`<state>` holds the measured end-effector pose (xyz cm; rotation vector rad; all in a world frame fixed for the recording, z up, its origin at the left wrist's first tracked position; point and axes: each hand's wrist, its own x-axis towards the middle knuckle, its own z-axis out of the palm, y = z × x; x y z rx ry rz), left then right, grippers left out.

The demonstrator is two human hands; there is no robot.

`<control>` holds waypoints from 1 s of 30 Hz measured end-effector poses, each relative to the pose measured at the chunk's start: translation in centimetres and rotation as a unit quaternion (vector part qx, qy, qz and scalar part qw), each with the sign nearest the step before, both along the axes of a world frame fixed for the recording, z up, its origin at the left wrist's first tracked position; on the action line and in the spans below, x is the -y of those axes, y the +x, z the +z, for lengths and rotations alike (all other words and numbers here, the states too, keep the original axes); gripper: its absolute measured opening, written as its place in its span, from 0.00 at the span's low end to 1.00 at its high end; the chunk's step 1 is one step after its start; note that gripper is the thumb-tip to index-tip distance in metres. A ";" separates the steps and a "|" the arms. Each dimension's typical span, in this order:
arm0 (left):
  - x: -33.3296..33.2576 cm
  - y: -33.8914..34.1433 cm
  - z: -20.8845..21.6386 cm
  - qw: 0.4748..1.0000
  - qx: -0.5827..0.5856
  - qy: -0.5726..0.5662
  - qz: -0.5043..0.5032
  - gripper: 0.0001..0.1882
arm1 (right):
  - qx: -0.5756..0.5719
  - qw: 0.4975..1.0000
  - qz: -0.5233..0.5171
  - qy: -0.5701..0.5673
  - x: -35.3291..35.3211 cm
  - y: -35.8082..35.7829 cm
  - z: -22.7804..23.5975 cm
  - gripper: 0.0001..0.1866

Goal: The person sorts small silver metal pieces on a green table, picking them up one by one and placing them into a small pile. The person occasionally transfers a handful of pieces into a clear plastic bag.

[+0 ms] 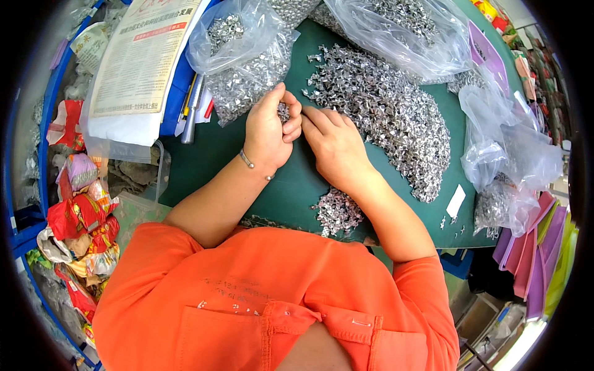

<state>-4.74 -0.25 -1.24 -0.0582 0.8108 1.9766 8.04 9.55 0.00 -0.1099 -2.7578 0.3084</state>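
Note:
My left hand [270, 128] is raised over the green table, its fingers curled round a small heap of silvery metal pieces [283, 112] that shows in the palm. Close beside it, my right hand [337, 145] is back upward with bent fingers held together. Its fingertips come near the left fingers; the thumb and whatever they pinch are hidden. A large spread pile of the same bent metal pieces [390, 111] lies just beyond and right of my right hand. Under my right forearm is a smaller heap of metal pieces [338, 211], near the table's front edge.
Clear plastic bags of metal pieces [244, 71] stand at the back, and another bag [495, 204] lies at right. A newspaper [145, 62] covers a blue tray at left, beside pens [193, 111]. A white slip [456, 201] rests on the green table [278, 191].

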 end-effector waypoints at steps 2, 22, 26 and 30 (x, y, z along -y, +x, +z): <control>-0.1 0.3 0.4 1.000 0.016 -0.021 -0.012 0.15 | 0.053 0.998 -0.001 -0.016 -0.2 2.2 1.0 0.21; -0.3 0.8 -0.1 0.995 0.009 -0.031 -0.095 0.14 | -0.101 0.971 -0.138 -0.165 -1.7 9.4 0.3 0.12; -0.4 1.0 0.1 0.995 0.012 -0.043 -0.095 0.14 | -0.117 0.970 -0.115 -0.179 -1.2 9.5 0.6 0.11; -0.3 1.0 0.1 0.994 0.011 -0.044 -0.095 0.14 | -0.087 0.976 -0.102 -0.173 -0.7 9.4 0.0 0.10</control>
